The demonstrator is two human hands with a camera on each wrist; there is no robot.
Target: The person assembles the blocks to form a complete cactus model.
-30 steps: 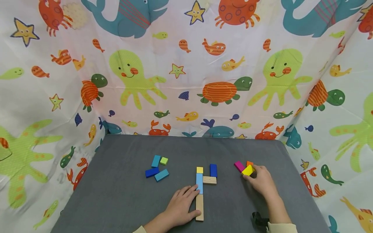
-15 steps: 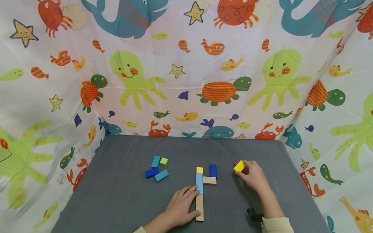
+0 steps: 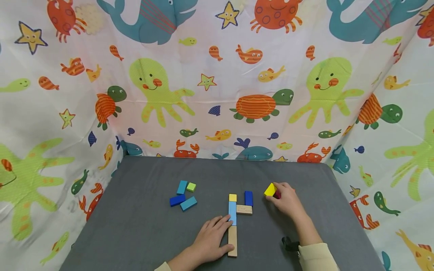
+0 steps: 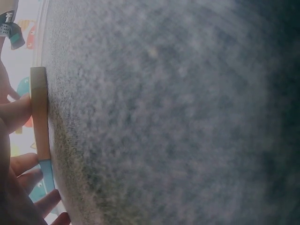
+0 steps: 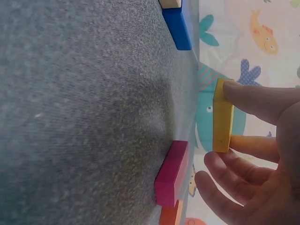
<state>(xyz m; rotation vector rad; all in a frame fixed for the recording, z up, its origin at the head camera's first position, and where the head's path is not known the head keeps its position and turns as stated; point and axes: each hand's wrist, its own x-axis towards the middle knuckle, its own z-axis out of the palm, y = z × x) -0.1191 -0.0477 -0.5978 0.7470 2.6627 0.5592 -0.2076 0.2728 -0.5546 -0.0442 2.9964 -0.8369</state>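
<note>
My right hand pinches a yellow block between thumb and fingers. In the right wrist view this yellow block is held up off the table, and a magenta block and an orange block lie below. My left hand rests on the table with fingers spread. Its fingertips touch a light blue block and its thumb a long plain wooden block. These stand end to end, with a small yellow block at the far end. A short wooden block branches right, topped by a dark blue block.
Left on the grey table lie two medium-blue blocks, a dark blue block and a small green block. A black strap-like object is at my right wrist. A sea-animal curtain surrounds the table's back and sides.
My right hand has lifted the yellow block from beside the magenta and orange blocks and carried it left, toward the row. The left hand has stayed in place.
</note>
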